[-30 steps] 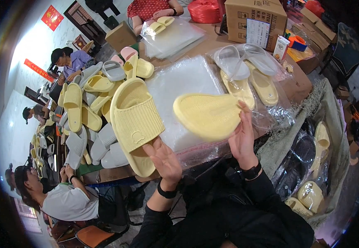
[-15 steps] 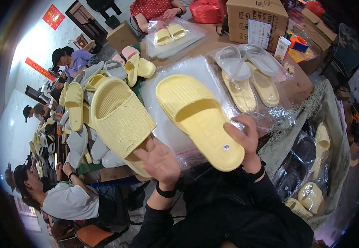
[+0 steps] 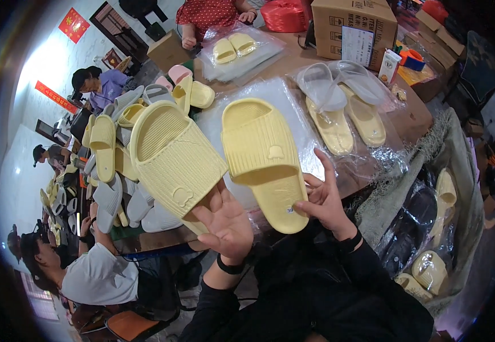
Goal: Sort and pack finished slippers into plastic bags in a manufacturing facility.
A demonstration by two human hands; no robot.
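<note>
**Both hands raised, palms up**

The left hand (image 3: 224, 225) is lifted, palm toward the camera, fingers spread and curled under the heel of the pale yellow ribbed foam slide slipper (image 3: 173, 157). The right hand (image 3: 324, 196), just beside it, has its index finger straight up and thumb gripping. Black sleeves and dark wristbands cover both forearms.

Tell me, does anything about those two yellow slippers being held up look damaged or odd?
Nothing stands out. The left hand holds one yellow slipper, the right hand the other. Both face top up, look whole and match in colour. The heap of slippers behind is jumbled.
</note>
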